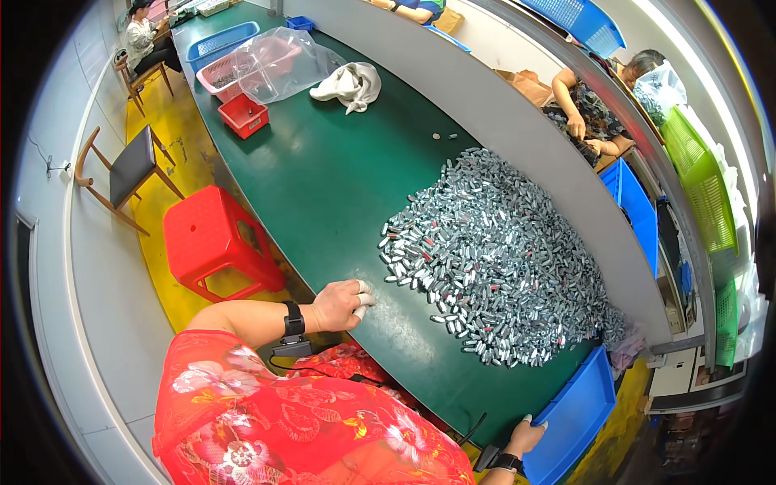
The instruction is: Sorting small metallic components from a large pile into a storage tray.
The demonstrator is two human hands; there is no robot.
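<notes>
Left hand (343,305) curled loosely, empty, rested on green table (323,186) at frame centre beside capsule heap (493,259); blue bin (574,420) edge gripped by right hand (525,436), lower right.

small silver capsules (497,255) | loose heap | green table | blue tray (575,416) | tilted at near edge

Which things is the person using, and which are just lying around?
In use: left hand on the green table; right hand on the blue tray; pile of small silver pieces.
Lying about: white cloth, red box, red stool.
</notes>
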